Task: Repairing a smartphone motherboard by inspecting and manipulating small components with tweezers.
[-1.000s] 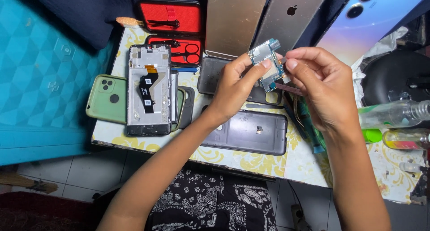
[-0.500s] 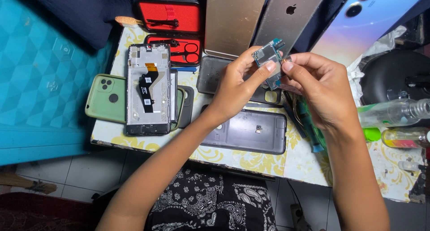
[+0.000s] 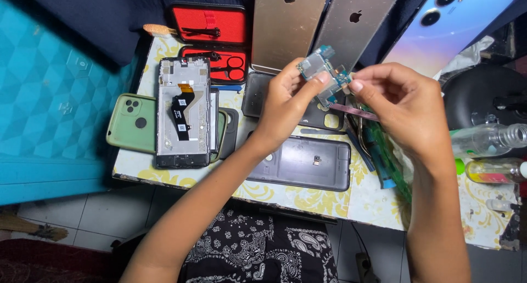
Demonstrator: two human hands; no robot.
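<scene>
- Two hands pinch one small circuit board [image 3: 325, 74] above the bench [image 3: 307, 198]; left hand [image 3: 288, 102], right hand [image 3: 403, 105]
- opened phone frame [image 3: 183, 113] lies left, well apart

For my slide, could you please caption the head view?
Both hands, left hand and right hand, hold a small circuit board above opened phones.

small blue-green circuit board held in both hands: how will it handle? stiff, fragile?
The small blue-green circuit board looks thin and flat, so probably stiff and light. The left hand and right hand pinch it at the edges; exposed components suggest it is fragile. Pinched only by fingertips, it could slip.
</scene>
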